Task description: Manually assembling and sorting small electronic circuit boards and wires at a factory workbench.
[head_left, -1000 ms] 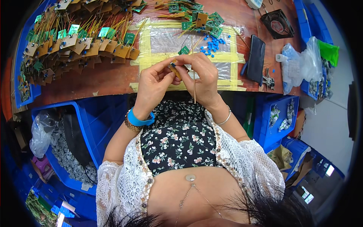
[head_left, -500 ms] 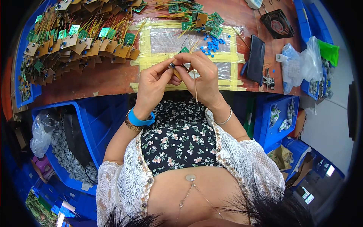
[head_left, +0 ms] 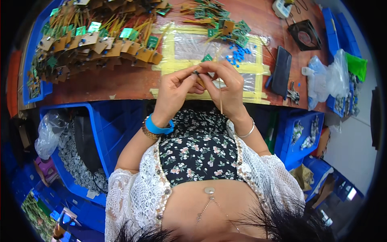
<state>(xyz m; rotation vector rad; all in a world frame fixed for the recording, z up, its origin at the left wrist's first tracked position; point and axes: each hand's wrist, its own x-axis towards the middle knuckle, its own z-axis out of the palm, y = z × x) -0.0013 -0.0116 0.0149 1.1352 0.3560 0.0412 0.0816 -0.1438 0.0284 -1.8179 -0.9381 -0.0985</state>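
My left hand (head_left: pixel 172 92) and my right hand (head_left: pixel 229 89) meet above the near edge of the table, fingertips pinched together. Between them is a small brown circuit board (head_left: pixel 200 82), largely covered by the fingers, with a dark component (head_left: pixel 196 73) at its upper end. A thin pale stick (head_left: pixel 221 105) runs through my right hand and pokes out below it. Just beyond the fingertips shows a small green circuit board (head_left: pixel 207 58); whether wires join it to the brown one, I cannot tell. Small blue parts (head_left: pixel 238 54) lie scattered past my right hand.
Wired brown boards (head_left: pixel 121 48) are heaped at the left, green boards (head_left: pixel 242 34) at the back. Rightward lie a dark phone (head_left: pixel 281 72), a black fan (head_left: pixel 305 35) and plastic bags (head_left: pixel 336 72). Blue bins (head_left: pixel 94 133) stand below the table edge. Yellow tape (head_left: pixel 167 64) frames a plastic sheet.
The whole view has shifted, so the table and my hands appear farther right and lower. My fingers keep pinching the brown board, its dark component turned slightly.
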